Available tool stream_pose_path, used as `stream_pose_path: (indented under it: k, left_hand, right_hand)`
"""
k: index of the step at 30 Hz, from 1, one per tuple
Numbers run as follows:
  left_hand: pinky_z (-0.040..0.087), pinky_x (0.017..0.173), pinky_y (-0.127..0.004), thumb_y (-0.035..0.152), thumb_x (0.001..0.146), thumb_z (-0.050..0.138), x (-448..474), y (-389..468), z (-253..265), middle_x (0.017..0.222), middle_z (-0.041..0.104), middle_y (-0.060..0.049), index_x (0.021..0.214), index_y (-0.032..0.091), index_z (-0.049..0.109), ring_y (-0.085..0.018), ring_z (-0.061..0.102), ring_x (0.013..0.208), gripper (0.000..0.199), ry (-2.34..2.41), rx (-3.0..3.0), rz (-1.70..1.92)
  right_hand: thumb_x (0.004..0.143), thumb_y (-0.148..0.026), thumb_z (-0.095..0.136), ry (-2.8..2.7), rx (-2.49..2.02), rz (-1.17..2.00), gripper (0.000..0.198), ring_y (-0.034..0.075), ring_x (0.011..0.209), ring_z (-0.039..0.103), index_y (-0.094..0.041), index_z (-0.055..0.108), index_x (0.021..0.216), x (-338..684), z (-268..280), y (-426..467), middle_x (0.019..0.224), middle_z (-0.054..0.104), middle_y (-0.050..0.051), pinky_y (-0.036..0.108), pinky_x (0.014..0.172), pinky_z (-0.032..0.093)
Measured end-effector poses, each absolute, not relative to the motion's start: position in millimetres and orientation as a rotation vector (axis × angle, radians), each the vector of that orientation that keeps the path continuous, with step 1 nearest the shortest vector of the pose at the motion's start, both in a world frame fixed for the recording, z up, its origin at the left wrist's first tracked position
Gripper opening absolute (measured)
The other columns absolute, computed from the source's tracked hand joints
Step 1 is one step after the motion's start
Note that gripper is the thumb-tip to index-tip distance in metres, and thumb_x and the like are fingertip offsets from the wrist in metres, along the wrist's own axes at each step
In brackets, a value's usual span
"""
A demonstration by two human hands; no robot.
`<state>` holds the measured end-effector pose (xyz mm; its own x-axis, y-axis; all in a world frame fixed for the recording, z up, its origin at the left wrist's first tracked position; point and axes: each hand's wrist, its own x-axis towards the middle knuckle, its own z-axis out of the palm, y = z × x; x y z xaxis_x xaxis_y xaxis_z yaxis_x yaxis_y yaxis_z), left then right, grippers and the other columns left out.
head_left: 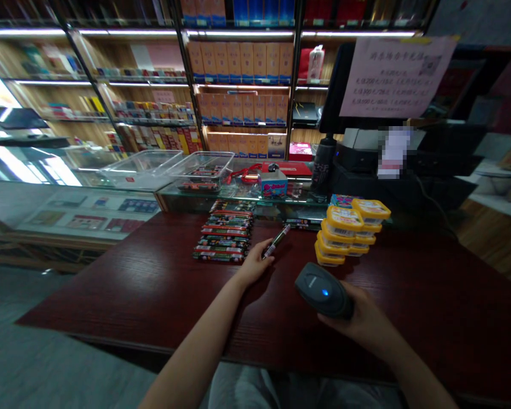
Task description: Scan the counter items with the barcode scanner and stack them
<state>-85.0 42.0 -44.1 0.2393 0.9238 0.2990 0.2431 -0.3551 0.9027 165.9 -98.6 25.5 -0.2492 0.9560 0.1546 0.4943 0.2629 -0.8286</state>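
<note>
My left hand (256,263) is closed on one end of a slim, dark-wrapped stick (277,241) with a pale label, held just above the desk. To its left lies a column of similar slim wrapped sticks (223,241), stacked side by side. In my right hand (360,318) is a black barcode scanner (321,288) with a blue light lit on top, its head turned toward the left hand. Beyond the scanner stand stacked yellow tubs (340,230) with clear sides. A few more slim sticks (303,224) lie at the back of the desk.
A dark red wooden desk (153,289) spans the front. Behind it, a glass counter (247,196) bears clear plastic bins (142,167) and a small blue-pink box (273,184). A monitor with a paper notice (398,76) stands at right. Shelves of boxes (241,62) line the wall.
</note>
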Motion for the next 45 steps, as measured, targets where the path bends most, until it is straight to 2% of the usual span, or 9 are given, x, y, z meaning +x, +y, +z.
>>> stream_pose_path:
  k: [4, 15, 18, 21, 24, 27, 34, 40, 45]
  left_hand:
    - [0.038, 0.103, -0.041, 0.015, 0.073, 0.058, -83, 39, -41, 0.12, 0.058, -0.008, 0.124, 0.019, 0.051, -0.022, 0.052, 0.113, 0.052, 1.101, 1.783, 1.156]
    - [0.045, 0.089, -0.034, 0.013, 0.075, 0.054, -79, 30, -30, 0.105, 0.059, -0.005, 0.117, 0.019, 0.047, -0.017, 0.056, 0.097, 0.043, 1.149, 1.875, 1.157]
    - [0.045, 0.088, -0.033, 0.014, 0.078, 0.052, -79, 28, -25, 0.102, 0.06, -0.004, 0.111, 0.019, 0.05, -0.017, 0.056, 0.096, 0.033, 1.229, 1.983, 1.151]
    - [0.044, 0.089, -0.034, 0.012, 0.078, 0.054, -76, 29, -20, 0.102, 0.061, -0.005, 0.105, 0.02, 0.053, -0.019, 0.056, 0.098, 0.027, 1.389, 2.176, 1.08]
    - [0.044, 0.089, -0.034, 0.012, 0.081, 0.052, -69, 35, -16, 0.1, 0.063, -0.006, 0.104, 0.02, 0.056, -0.021, 0.056, 0.098, 0.025, 1.525, 2.363, 0.922]
    - [0.044, 0.088, -0.032, 0.017, 0.084, 0.05, -60, 48, -11, 0.101, 0.062, -0.006, 0.105, 0.02, 0.057, -0.021, 0.056, 0.1, 0.021, 1.592, 2.531, 0.772]
    - [0.045, 0.081, -0.031, 0.038, 0.082, 0.059, -39, 97, -6, 0.101, 0.058, -0.008, 0.097, 0.02, 0.06, -0.022, 0.059, 0.096, 0.023, 1.935, 2.467, 0.444]
    - [0.046, 0.081, -0.026, 0.021, 0.078, 0.063, -22, 121, -7, 0.107, 0.059, -0.009, 0.106, 0.017, 0.057, -0.018, 0.059, 0.096, 0.03, 2.034, 2.15, 0.762]
    - [0.047, 0.078, -0.031, 0.022, 0.082, 0.055, -13, 121, -7, 0.094, 0.064, -0.011, 0.091, 0.016, 0.067, -0.022, 0.06, 0.09, 0.016, 2.069, 2.175, 0.737]
  right_hand:
    - [0.066, -0.03, 0.072, -1.869, -1.328, 0.873, 0.047, 0.024, 0.096, 0.063, -0.017, 0.061, 0.11, 166, 24, -98, 0.108, 0.069, 0.007, 0.036, 0.086, 0.048]
    - [0.069, -0.031, 0.068, -1.869, -1.354, 0.819, 0.035, 0.023, 0.087, 0.065, -0.016, 0.064, 0.101, 168, 27, -97, 0.097, 0.071, 0.007, 0.033, 0.077, 0.051]
    - [0.071, -0.029, 0.064, -1.956, -1.469, 0.625, 0.029, 0.022, 0.082, 0.066, -0.02, 0.064, 0.098, 178, 19, -93, 0.092, 0.072, 0.005, 0.031, 0.071, 0.051]
    - [0.07, -0.025, 0.061, -2.0, -1.573, 0.22, 0.029, 0.023, 0.077, 0.067, -0.022, 0.062, 0.098, 189, 3, -90, 0.088, 0.072, 0.004, 0.032, 0.065, 0.05]
    - [0.071, -0.021, 0.059, -2.022, -1.472, -0.162, 0.03, 0.026, 0.083, 0.067, -0.018, 0.06, 0.101, 196, -15, -88, 0.097, 0.071, 0.01, 0.033, 0.067, 0.05]
    - [0.073, -0.02, 0.055, -2.019, -1.416, -0.291, 0.03, 0.025, 0.084, 0.066, -0.017, 0.059, 0.103, 201, -27, -87, 0.099, 0.07, 0.012, 0.034, 0.07, 0.05]
    - [0.074, -0.02, 0.055, -2.009, -1.396, -0.362, 0.029, 0.024, 0.083, 0.066, -0.019, 0.057, 0.103, 203, -35, -84, 0.096, 0.07, 0.009, 0.034, 0.072, 0.049]
    - [0.073, -0.021, 0.054, -1.991, -1.44, -0.315, 0.028, 0.023, 0.081, 0.067, -0.018, 0.059, 0.101, 203, -33, -82, 0.096, 0.071, 0.008, 0.033, 0.07, 0.05]
    - [0.073, -0.022, 0.053, -2.009, -1.492, -0.3, 0.028, 0.023, 0.081, 0.067, -0.019, 0.06, 0.1, 202, -33, -80, 0.095, 0.071, 0.008, 0.034, 0.069, 0.05]
